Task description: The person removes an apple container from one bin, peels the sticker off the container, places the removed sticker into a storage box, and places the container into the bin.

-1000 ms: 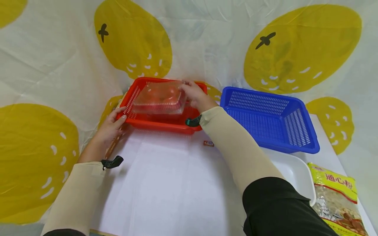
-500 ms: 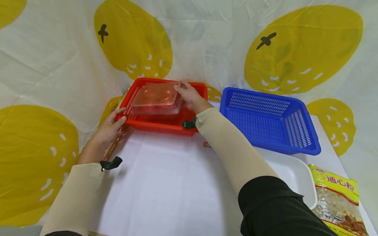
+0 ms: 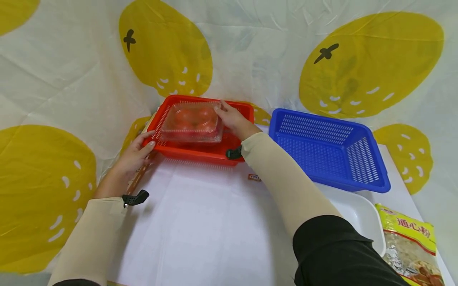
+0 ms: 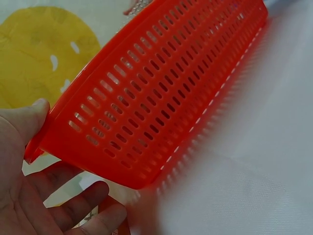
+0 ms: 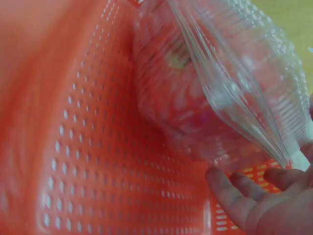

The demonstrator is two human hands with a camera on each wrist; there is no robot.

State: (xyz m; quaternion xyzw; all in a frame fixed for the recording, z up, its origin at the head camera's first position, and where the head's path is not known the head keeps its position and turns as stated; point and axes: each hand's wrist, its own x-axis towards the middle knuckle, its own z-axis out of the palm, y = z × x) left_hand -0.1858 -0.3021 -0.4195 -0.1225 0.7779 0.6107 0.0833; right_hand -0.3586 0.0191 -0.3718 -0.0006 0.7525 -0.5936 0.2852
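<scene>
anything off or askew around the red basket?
Slightly: the clear clamshell box sits tilted in the red basket, held at its right end by the right hand. The left hand grips the basket's left corner. Nothing spilled or damaged.

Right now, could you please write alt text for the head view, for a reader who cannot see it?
A person's right hand holds a clear box of tomatoes in a red basket, while the left hand grips the basket's corner. A blue basket, white tray and pasta bag lie to the right.
</scene>
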